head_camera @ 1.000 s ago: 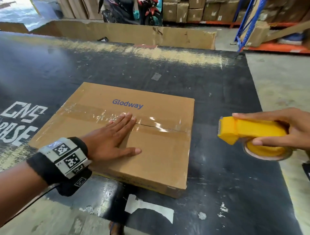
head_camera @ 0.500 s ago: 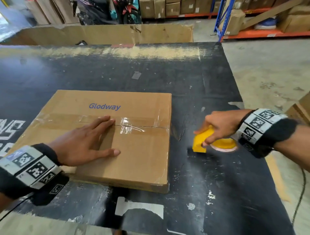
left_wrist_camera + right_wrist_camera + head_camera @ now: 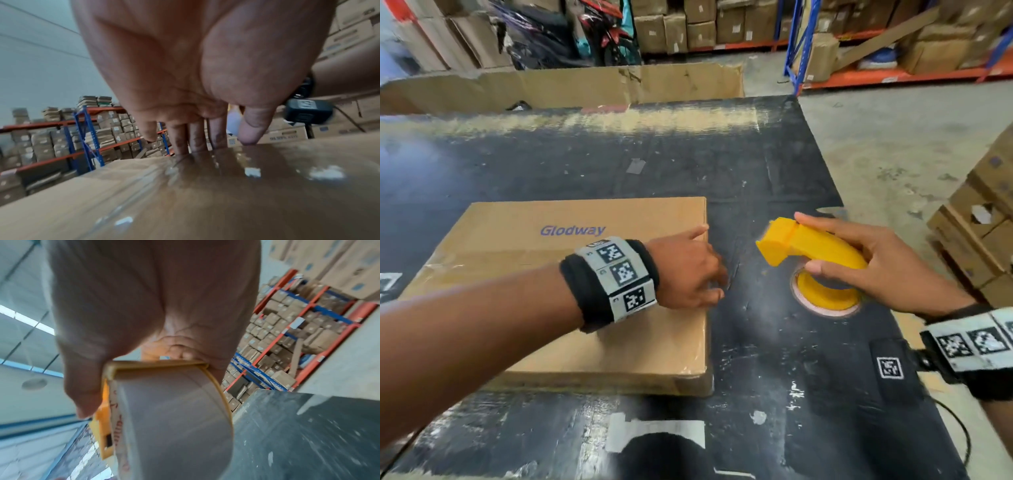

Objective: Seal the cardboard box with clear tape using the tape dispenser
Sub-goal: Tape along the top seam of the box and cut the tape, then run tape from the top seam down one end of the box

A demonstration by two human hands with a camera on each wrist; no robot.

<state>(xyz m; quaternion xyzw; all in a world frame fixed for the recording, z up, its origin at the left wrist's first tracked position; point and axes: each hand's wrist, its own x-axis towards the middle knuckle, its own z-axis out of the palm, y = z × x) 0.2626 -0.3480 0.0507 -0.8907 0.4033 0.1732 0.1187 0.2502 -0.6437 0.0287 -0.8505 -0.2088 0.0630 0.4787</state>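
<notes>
A flat cardboard box [image 3: 647, 346] printed "Glodway" lies on the black table [image 3: 774, 359], with a strip of clear tape [image 3: 482, 260] across its top seam. My left hand [image 3: 688, 270] rests at the box's right edge. In the left wrist view its straight fingers [image 3: 197, 138] press on the glossy tape [image 3: 267, 172]. To the right of the box my right hand [image 3: 876, 263] grips the yellow tape dispenser [image 3: 815, 245], nose toward the box, a little apart from it. The tape roll [image 3: 174, 418] fills the right wrist view under my right hand [image 3: 144, 305].
A large open cardboard carton [image 3: 571, 85] stands along the table's far edge. Stacked boxes [image 3: 983, 233] sit on the floor to the right, past the table's right edge. Blue and orange shelving [image 3: 798, 44] with cartons and a parked motorbike [image 3: 606, 34] are behind.
My left hand has slid right along the taped seam, from the box's middle to its right edge. My right hand keeps hold of the dispenser, now lifted and tilted toward the box.
</notes>
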